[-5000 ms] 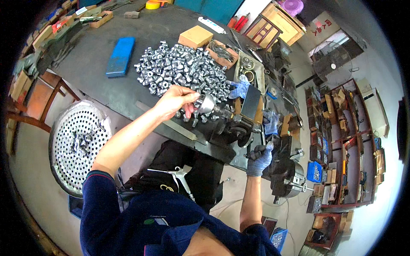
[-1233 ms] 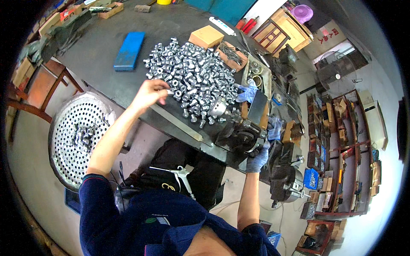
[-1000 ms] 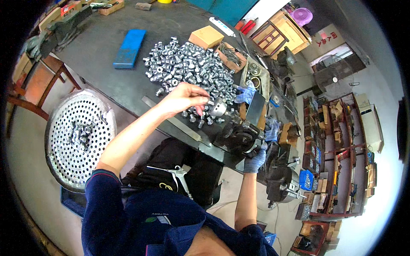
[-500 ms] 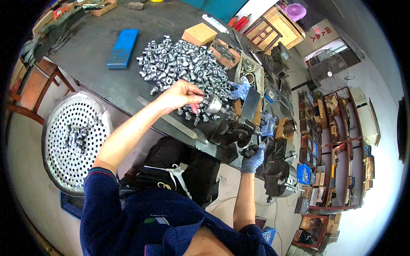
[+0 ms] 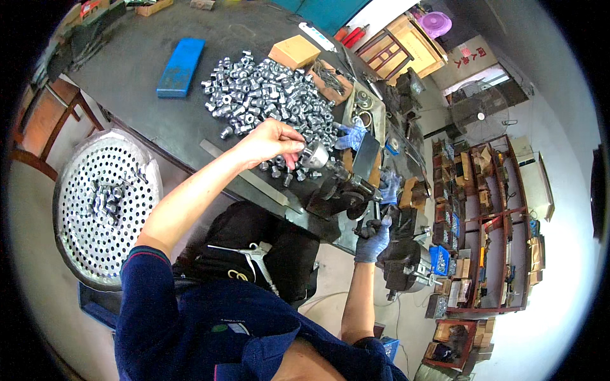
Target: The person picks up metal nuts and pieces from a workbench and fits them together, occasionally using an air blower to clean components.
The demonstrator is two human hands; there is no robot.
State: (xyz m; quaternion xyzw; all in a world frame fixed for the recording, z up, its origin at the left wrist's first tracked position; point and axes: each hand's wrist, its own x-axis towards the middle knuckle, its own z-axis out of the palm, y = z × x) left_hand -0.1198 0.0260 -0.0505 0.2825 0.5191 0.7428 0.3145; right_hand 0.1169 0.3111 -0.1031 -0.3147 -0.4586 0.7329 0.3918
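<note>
My bare left hand [image 5: 274,145] reaches across from the lower left, forearm slanting up and right, wrist bent so the fingertips angle down toward a silver chuck [image 5: 317,155]. Finger and thumb pinch one small metal fitting [image 5: 305,151], mostly hidden, at the chuck's mouth, near the front of the workbench [image 5: 127,76]. The chuck opens toward my left; its long axis slopes gently down and right into the machine [image 5: 340,193]. My gloved right hand [image 5: 372,244], forearm nearly upright, bends its fingers beside a lever [image 5: 376,211]; whether they close around it, I cannot tell. Behind sit one heap of fittings [image 5: 267,95], too many to count, one blue case [image 5: 181,68] and one cardboard box [image 5: 294,51]. One perforated tray [image 5: 130,244] stands to my left; one air gun [image 5: 257,254] lies before me.
</note>
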